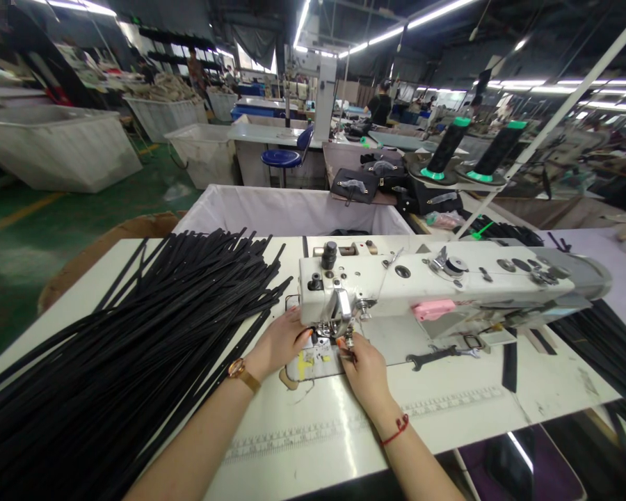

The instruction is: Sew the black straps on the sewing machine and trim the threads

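A white industrial sewing machine (375,278) stands on the pale table, its needle and presser foot (334,327) between my hands. My left hand (276,344) lies left of the presser foot, fingers stretched forward and thumb apart; the machine head partly hides the fingertips. On the right side of the foot, my right hand (366,369) has its thumb and fingers pinched together. Something small and dark shows at those fingertips, but its kind is unclear. A large heap of narrow black strips (151,341) lies left of my left hand.
A wrench (441,356) lies under the machine arm, which carries a pink object (434,309). A printed ruler scale (292,438) runs along the front. Behind stand a pale fabric-lined bin (271,205), black bags (355,185) and two black thread cones (448,147). More black strips (599,348) lie right.
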`<state>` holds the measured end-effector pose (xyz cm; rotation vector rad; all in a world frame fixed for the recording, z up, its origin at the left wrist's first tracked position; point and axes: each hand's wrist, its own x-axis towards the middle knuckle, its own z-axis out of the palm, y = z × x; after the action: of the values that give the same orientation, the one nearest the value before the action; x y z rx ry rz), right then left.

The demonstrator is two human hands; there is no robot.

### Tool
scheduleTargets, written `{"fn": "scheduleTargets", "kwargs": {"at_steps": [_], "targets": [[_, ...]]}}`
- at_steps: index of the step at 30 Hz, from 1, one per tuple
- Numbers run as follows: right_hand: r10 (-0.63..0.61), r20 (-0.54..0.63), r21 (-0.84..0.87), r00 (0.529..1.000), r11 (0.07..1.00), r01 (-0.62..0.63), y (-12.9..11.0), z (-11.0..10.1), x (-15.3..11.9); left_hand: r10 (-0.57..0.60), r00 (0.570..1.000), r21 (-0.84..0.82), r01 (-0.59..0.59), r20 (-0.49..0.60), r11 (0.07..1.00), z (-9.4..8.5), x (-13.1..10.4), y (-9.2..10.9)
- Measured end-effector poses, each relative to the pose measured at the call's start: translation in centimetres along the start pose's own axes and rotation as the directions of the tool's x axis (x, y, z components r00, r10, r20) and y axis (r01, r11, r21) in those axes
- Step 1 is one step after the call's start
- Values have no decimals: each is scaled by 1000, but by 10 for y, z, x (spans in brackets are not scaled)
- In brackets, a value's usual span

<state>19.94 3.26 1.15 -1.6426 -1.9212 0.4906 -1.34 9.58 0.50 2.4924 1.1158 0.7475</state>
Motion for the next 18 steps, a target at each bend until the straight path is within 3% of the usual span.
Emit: {"fn": "scheduleTargets", "kwargs": {"at_steps": [18], "targets": [[-4, -74, -33, 997, 999, 1, 1, -3, 0, -5, 1000, -19, 4, -9, 1000, -3, 0, 3]]}}
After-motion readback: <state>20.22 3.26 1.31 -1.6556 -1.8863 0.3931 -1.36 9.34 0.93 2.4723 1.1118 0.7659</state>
